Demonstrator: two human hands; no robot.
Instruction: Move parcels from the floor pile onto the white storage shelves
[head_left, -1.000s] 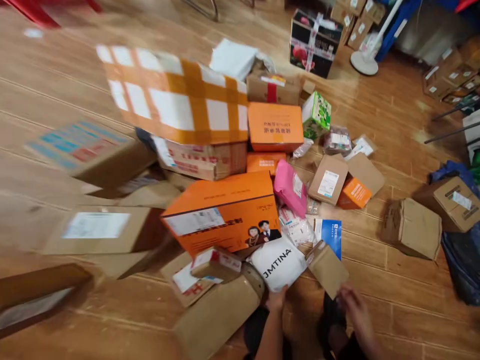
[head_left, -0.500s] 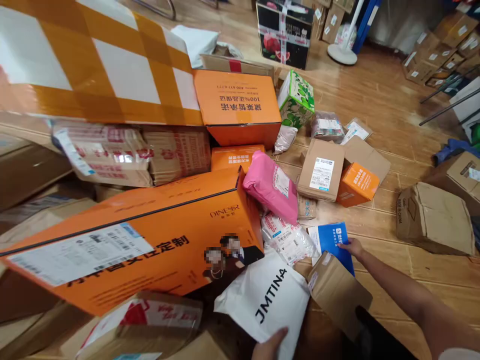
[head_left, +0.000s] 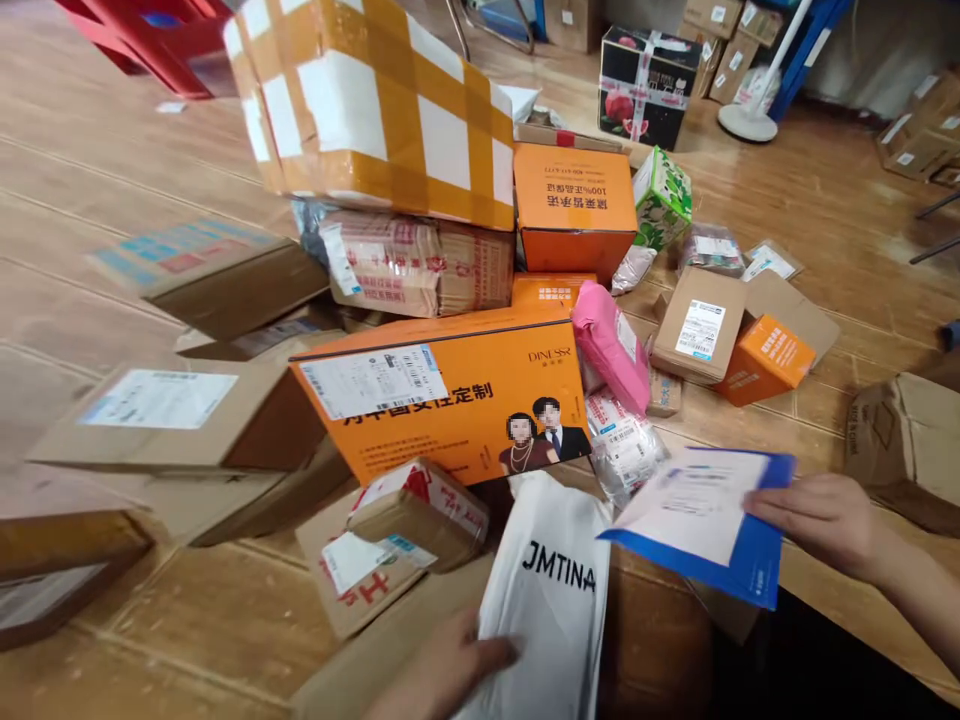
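Gripping low in my view, my left hand (head_left: 442,665) pinches the lower left edge of the white mailer bag (head_left: 551,600), thumb on top, fingers closed under it. My right hand (head_left: 821,520) is shut on the right edge of the blue-and-white envelope (head_left: 701,515), which juts out leftward past my fingertips, lifted just above the bag. Beyond them sits the long orange box (head_left: 450,400) on the floor, then the pink parcel (head_left: 611,345), and farthest the tape-checked carton (head_left: 382,110).
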